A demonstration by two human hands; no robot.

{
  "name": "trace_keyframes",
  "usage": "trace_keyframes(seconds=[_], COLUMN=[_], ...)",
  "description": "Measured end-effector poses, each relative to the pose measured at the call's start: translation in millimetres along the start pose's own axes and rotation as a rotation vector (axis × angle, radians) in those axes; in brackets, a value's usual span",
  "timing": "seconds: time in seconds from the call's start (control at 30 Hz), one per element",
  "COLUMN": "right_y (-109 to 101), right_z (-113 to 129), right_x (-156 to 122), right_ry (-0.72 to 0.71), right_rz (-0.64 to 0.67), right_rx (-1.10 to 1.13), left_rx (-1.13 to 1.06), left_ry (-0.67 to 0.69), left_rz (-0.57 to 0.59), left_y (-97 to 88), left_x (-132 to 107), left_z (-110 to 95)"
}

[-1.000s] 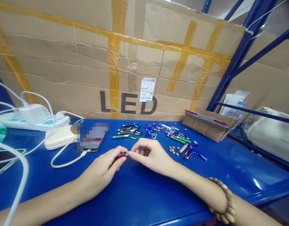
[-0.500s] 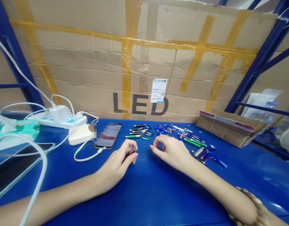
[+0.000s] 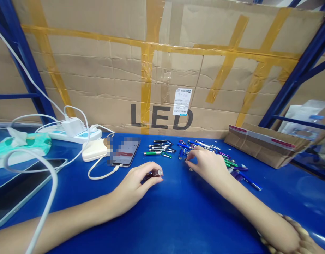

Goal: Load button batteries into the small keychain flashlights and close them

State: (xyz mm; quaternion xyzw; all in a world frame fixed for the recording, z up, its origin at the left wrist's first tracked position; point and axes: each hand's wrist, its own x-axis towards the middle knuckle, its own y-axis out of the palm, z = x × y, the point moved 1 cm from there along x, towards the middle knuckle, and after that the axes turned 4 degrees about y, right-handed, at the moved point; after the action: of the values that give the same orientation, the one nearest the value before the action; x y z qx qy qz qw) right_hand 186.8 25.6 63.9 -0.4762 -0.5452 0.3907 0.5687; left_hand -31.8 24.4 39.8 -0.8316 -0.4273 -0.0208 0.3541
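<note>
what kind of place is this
Probably a small storeroom workbench for assembly: blue steel shelving, a taped cardboard sheet printed LED, and rows of small carabiner flashlights on a blue bench.

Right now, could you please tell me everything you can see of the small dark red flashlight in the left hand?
The small dark red flashlight is a slim cylinder with a glossy, metallic-looking body and a silver-coloured end pointing right. It lies nearly level, cupped in the fingers of the left hand, which hide most of its length, so other parts cannot be seen.
</note>
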Motion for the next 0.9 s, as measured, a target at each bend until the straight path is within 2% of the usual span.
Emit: trace_keyframes(seconds=[0.1,0.17,0.23,0.27,0.3,0.4,0.47,0.5,0.63,0.73,0.9], right_y=[1,0,-1,-1,-1,1,4,5,10,12,9], right_z=[-4,-2,4,8,14,32,40,42,43,41,36], right_x=[1,1,-2,-4,-8,-21,-27,-29,-27,-24,-19], right_ry=[0.001,-0.029,-0.130,-0.193,-0.256,-0.386,-0.439,-0.450,-0.398,-0.348,-0.382], right_rz=[-0.014,-0.052,-0.059,-0.019,0.063,0.436,0.609,0.647,0.655,0.648,0.434], right_rx=[-0.022,0.041,0.249,0.410,0.590,1.048,1.168,1.194,1.265,1.234,0.963], left_rx=[0.013,0.027,0.044,0.058,0.074,0.099,0.065,0.040,-0.004,0.025,0.124], left_ry=[0.013,0.018,0.023,0.025,0.028,0.039,0.034,0.027,0.007,-0.036,-0.114], left_rz=[-0.008,-0.014,-0.020,-0.030,-0.046,-0.109,-0.117,-0.110,-0.078,-0.071,-0.036], left_y=[0.2,0.0,-0.3,-0.7,-1.0,-2.1,-2.3,-2.2,-1.2,-0.5,0.5], left_x=[1,1,0,0,0,-1,-2,-2,-2,-1,2], left_z=[1,0,0,0,0,0,0,0,-2,-1,11])
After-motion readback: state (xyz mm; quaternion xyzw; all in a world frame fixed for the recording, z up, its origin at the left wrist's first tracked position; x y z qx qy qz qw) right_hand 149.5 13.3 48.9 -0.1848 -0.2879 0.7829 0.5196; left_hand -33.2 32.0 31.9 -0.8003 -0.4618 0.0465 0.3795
